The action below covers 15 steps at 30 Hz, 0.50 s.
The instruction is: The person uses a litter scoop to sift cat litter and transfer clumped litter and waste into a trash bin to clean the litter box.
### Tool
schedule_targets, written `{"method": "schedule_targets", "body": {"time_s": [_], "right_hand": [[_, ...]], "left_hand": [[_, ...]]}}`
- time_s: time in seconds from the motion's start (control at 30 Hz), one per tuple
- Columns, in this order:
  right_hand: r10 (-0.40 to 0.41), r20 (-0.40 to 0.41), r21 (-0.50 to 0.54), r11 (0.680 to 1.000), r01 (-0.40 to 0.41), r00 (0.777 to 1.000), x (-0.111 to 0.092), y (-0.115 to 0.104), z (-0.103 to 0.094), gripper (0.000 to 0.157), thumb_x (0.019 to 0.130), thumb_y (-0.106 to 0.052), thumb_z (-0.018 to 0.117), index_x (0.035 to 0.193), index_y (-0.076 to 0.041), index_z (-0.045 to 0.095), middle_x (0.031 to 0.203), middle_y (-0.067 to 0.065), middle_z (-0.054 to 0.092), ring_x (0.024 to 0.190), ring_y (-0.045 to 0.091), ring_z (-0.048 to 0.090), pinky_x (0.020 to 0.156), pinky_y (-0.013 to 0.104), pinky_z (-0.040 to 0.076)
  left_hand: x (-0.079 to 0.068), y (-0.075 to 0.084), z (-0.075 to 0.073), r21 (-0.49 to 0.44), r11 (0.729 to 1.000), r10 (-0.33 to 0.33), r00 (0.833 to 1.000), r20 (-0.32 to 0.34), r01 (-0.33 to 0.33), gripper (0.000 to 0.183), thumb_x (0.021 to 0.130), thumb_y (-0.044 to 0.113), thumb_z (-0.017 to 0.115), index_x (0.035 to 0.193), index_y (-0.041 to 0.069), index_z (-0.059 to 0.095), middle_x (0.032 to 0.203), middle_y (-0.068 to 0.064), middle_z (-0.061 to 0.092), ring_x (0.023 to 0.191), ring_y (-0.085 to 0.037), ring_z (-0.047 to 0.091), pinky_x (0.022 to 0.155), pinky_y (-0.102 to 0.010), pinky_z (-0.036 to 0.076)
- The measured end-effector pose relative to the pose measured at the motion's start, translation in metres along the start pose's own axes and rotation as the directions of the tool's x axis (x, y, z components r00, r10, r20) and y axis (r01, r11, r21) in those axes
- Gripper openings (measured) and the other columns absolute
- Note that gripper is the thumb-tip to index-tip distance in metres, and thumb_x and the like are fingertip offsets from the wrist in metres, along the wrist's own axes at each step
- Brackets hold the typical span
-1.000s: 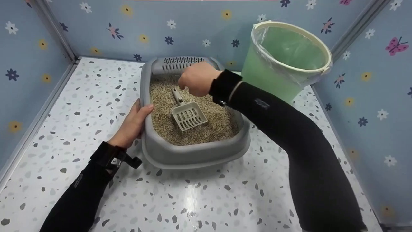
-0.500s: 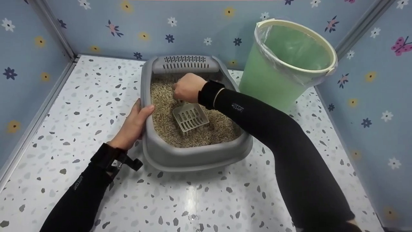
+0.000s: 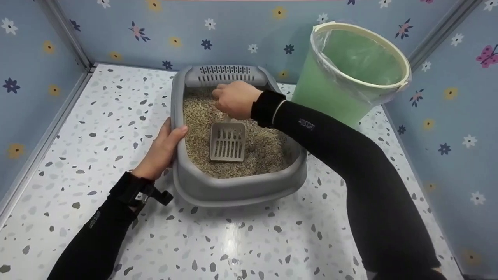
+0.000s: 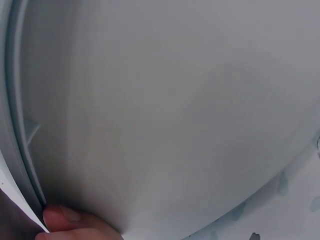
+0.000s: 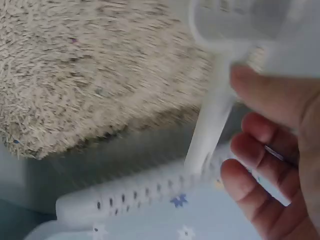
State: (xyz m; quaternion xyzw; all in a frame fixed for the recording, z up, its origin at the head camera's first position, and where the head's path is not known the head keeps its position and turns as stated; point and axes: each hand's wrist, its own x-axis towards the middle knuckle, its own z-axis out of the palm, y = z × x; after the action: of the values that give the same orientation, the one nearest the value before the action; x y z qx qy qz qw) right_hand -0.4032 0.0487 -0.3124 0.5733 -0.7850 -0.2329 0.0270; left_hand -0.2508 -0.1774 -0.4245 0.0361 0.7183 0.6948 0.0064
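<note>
A grey litter box (image 3: 241, 192) filled with tan pellet litter (image 3: 196, 116) stands on the floor. My left hand (image 3: 161, 149) grips its left side, thumb over the rim; in the left wrist view, fingers (image 4: 82, 227) curl beneath the box's edge. My right hand (image 3: 238, 100) is above the far half of the litter, holding a slotted litter scoop (image 3: 227, 158). The scoop's blade points toward me over the litter. In the right wrist view, the thumb lies against the scoop's pale handle (image 5: 212, 120) with the index finger behind it, while the other fingers are loosely bent.
A green bin (image 3: 330, 93) with a clear liner stands right behind the box, close to my right forearm. Flowered blue panels (image 3: 241, 31) wall in the back and both sides. The speckled white floor (image 3: 175, 249) extends in front.
My right hand has come down onto the scoop's handle and taken hold. The scoop has turned from slanting to pointing straight toward me. My left hand stays on the box.
</note>
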Motion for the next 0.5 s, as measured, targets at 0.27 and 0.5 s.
{"method": "schedule_targets", "body": {"time_s": [0.27,0.5], "right_hand": [[0.036,0.085,0.166,0.985,-0.050,0.996,-0.034,0.012,-0.045,0.015,0.095,-0.017,0.072,0.105,-0.004,0.072,0.090,0.008,0.067,0.083,0.030,0.059,0.084,0.048,0.055],[0.149,0.204,0.269,0.942,-0.202,0.967,-0.052,0.022,-0.060,0.025,0.109,-0.018,0.063,0.125,0.000,0.059,0.093,0.010,0.061,0.079,0.029,0.059,0.080,0.054,0.062]], "left_hand": [[-0.001,0.000,0.000,-0.006,1.000,-0.001,1.000,-0.004,0.001,0.071,0.112,0.048,0.055,0.170,0.014,0.032,0.155,-0.021,0.042,0.139,-0.044,0.048,0.113,-0.045,0.045],[-0.001,0.000,0.001,0.001,1.000,-0.001,1.000,-0.003,0.001,0.074,0.113,0.046,0.054,0.173,0.012,0.028,0.160,-0.026,0.037,0.144,-0.040,0.043,0.123,-0.043,0.035]]}}
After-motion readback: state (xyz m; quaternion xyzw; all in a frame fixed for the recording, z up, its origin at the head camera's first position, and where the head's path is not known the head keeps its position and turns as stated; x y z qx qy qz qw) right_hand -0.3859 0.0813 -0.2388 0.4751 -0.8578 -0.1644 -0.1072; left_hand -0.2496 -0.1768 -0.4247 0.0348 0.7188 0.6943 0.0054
